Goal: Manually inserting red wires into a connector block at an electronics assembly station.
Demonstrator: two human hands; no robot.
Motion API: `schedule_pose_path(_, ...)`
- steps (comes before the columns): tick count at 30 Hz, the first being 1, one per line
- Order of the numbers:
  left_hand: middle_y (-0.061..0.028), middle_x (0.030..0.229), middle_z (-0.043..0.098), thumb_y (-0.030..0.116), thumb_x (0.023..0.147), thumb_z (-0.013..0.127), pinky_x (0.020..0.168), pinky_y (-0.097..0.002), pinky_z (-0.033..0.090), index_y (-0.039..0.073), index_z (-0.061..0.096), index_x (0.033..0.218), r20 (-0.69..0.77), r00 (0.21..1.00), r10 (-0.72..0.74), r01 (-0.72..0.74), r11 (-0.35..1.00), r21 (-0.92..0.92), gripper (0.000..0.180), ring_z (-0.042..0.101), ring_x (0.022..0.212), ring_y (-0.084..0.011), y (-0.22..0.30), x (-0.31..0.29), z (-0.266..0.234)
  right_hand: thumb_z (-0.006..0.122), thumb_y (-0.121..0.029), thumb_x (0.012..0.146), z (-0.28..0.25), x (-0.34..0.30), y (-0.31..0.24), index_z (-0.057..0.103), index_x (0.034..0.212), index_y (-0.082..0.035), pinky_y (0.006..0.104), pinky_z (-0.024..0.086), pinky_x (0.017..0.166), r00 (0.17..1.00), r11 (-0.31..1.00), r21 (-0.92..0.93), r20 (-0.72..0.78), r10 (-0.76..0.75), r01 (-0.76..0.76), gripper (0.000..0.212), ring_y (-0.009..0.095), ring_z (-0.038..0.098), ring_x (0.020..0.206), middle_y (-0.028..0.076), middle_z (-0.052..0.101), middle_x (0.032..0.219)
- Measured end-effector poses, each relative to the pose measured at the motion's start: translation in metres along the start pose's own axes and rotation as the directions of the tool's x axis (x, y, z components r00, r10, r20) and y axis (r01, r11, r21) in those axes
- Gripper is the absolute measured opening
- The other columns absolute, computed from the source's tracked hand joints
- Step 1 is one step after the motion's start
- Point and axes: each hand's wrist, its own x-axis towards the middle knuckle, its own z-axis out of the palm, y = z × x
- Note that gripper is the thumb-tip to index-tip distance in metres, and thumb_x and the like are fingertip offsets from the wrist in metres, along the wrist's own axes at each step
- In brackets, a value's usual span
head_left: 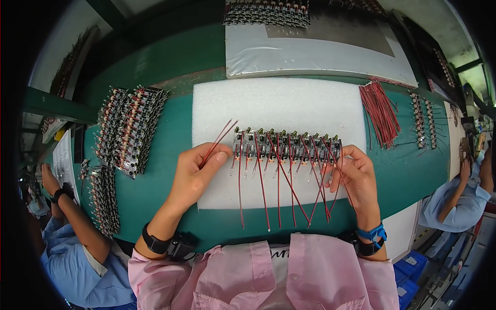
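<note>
A long strip of small circuit boards [287, 147] lies across the white foam sheet [222, 111]. Red and black wires [279, 199] trail from it toward me, some of them crossing at the right half. My left hand [199, 168] is closed at the strip's left end, pinching a few loose red and black wires [221, 137] that stick up past the thumb. Whether it also touches the strip I cannot tell. At the other end my right hand [357, 173] has its thumb and fingers closed on the strip's right edge, its lower fingers partly behind the wires.
Stacks of similar board strips [132, 129] stand on the green table [175, 124] at left. To the right lie a bundle of red and black wires [381, 113] and two narrow board strips [423, 121]. A plastic-covered box [310, 59] is at the back. Co-workers [82, 263] sit on both sides.
</note>
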Motion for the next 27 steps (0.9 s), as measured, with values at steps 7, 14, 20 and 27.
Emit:
schedule_pose_path(7, 0.0026, 0.073, 0.052, 0.013, 0.081, 0.049, 0.058, -0.0152, 0.034, -0.004, 0.055, 0.088, 0.052, 0.997, -0.062, 0.065, 0.997, -0.048, 0.019, 0.043, 0.066, -0.0016, -0.001, -0.001, -0.003, 0.045, -0.011, 0.081, 0.002, -0.004, 0.014, 0.046, 0.087, 0.002, 0.0289, 0.046, 0.051, 0.991, 0.992, 0.001, -0.056, -0.125, 0.125, 0.014, 0.018, 0.053, 0.047, 0.016, 0.057, 0.075)
schedule_pose_path(14, 0.0097, 0.051, 0.035, 0.019, 0.078, 0.05, 0.037, -0.0173, 0.015, 0.001, 0.056, 0.085, 0.028, 0.999, -0.019, 0.021, 0.999, -0.048, 0.02, 0.023, 0.042, 0.0006, -0.003, 0.001, 0.0, 0.043, -0.011, 0.082, 0.007, -0.004, 0.024, 0.045, 0.089, 0.004, 0.0284, 0.046, 0.05, 0.958, 0.962, -0.041, -0.085, -0.274, 0.271, 0.016, 0.017, 0.053, 0.049, 0.015, 0.057, 0.076)
schedule_pose_path(20, 0.0094, 0.051, 0.035, 0.019, 0.079, 0.049, 0.038, -0.0173, 0.015, 0.002, 0.056, 0.086, 0.044, 0.999, -0.023, 0.025, 0.999, -0.041, 0.02, 0.024, 0.042, 0.0004, -0.008, 0.0, -0.001, 0.041, -0.009, 0.083, 0.007, -0.004, 0.026, 0.044, 0.09, 0.005, 0.028, 0.045, 0.05, 0.943, 0.946, -0.055, -0.08, -0.322, 0.318, 0.016, 0.017, 0.052, 0.049, 0.015, 0.057, 0.076)
schedule_pose_path(27, 0.0091, 0.05, 0.034, 0.019, 0.08, 0.048, 0.038, -0.0175, 0.016, 0.002, 0.056, 0.087, 0.059, 0.998, -0.004, 0.006, 1.0, -0.031, 0.02, 0.024, 0.042, 0.0, -0.01, -0.002, -0.001, 0.041, -0.008, 0.082, 0.005, -0.005, 0.027, 0.044, 0.089, 0.005, 0.0281, 0.045, 0.05, 0.939, 0.941, -0.041, -0.071, -0.337, 0.335, 0.015, 0.017, 0.052, 0.049, 0.016, 0.057, 0.075)
